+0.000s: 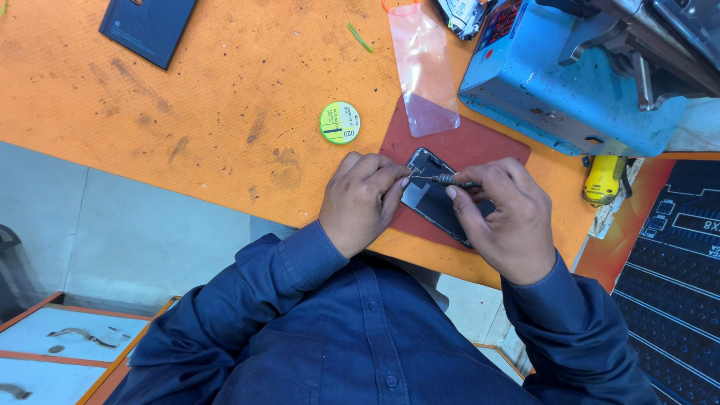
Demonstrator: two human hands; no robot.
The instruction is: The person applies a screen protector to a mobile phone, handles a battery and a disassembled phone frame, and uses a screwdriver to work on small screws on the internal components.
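I find the work centred on an opened phone (435, 199) lying on a dark red mat (480, 146) near the front edge of the orange bench (187, 97), screen side down with its inner parts exposed.

The left hand (361, 199) sits at the phone's nine o'clock side. Its fingers are curled nearly closed, the tips pressed onto the upper left corner of the body; I judge it is steadying the phone rather than gripping anything loose.

The right hand (510, 217) comes in from four o'clock. Thumb and forefinger are pinched shut on a slim screwdriver (454, 181), held almost flat, its tip pointing toward nine o'clock and meeting the phone's top end beside the left fingertips.

In my judgement a small fastener or part at the top of the phone is being worked. The next move calls for a steady tip and firm hold-down, as the phone could slide on the mat.

Nearby: a green round spool (340, 123) at eleven o'clock, a clear plastic film (424, 67) at twelve, and a blue machine (570, 82) at one o'clock.
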